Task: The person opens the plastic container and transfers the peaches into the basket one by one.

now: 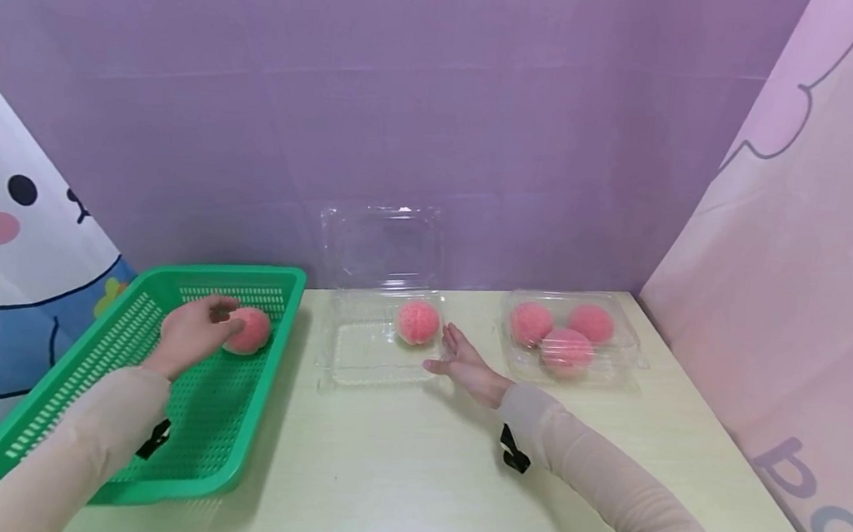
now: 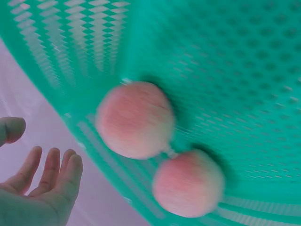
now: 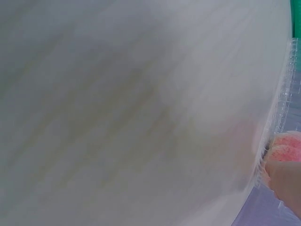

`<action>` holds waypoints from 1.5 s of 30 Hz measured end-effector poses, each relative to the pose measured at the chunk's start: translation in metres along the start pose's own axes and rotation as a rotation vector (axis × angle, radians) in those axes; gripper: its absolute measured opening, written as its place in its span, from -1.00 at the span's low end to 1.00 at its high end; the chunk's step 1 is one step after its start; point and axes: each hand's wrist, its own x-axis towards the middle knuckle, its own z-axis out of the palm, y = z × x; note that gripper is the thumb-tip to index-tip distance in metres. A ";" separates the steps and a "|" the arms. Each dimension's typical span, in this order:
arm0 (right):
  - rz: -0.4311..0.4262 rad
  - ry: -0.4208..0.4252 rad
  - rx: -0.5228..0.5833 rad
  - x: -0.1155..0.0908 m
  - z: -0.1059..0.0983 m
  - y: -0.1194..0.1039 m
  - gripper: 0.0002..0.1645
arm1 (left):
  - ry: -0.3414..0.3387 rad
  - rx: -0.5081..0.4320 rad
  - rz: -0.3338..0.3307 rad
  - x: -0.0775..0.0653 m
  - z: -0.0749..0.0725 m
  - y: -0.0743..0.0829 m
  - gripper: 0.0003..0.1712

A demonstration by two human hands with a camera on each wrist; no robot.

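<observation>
My left hand (image 1: pixel 198 330) hovers over the green basket (image 1: pixel 284 372), fingers loosely bent and holding nothing. Close to its fingertips lies a pink peach (image 1: pixel 250 331), and a second is mostly hidden behind the hand. The left wrist view shows both, an upper peach (image 2: pixel 135 120) and a lower peach (image 2: pixel 189 183), with the hand (image 2: pixel 44 188) apart from them. My right hand (image 1: pixel 467 368), fingers extended, is at the right side of an opened clear plastic clamshell box (image 1: pixel 358 369). Whether it touches the wall I cannot tell. One peach (image 1: pixel 418 322) sits inside that box.
To the right stands another clear clamshell box (image 1: pixel 512 365), lid down, with three peaches (image 1: pixel 567 352) inside. The raised lid (image 1: pixel 383 246) of the middle box leans near the purple backdrop (image 1: pixel 408 114). Pale table (image 1: pixel 350 469) lies in front.
</observation>
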 end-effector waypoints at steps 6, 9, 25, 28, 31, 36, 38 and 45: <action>-0.001 0.005 -0.002 0.000 0.001 -0.002 0.15 | -0.053 -0.092 0.052 -0.002 0.006 0.043 -0.41; 0.005 0.012 -0.004 0.000 0.001 -0.002 0.15 | -0.091 -0.096 0.052 0.000 0.014 0.066 -0.42; 0.016 0.017 -0.012 -0.002 -0.006 -0.003 0.17 | -0.253 -0.098 0.085 0.057 0.099 0.133 -0.48; 0.014 0.024 -0.010 -0.001 -0.006 0.001 0.18 | -0.237 -0.034 0.091 0.071 0.112 0.134 -0.46; 0.009 0.028 -0.001 0.000 -0.006 0.001 0.18 | -0.225 0.003 0.090 0.084 0.120 0.134 -0.41; 0.009 0.034 0.005 0.000 -0.006 0.001 0.18 | -0.245 -0.038 0.047 0.101 0.135 0.129 -0.30; 0.008 0.031 0.002 0.000 -0.005 0.000 0.17 | -0.263 -0.061 0.025 0.105 0.141 0.124 -0.26; 0.014 0.031 -0.015 0.000 0.001 -0.001 0.16 | -0.272 -0.123 0.000 0.113 0.155 0.108 -0.17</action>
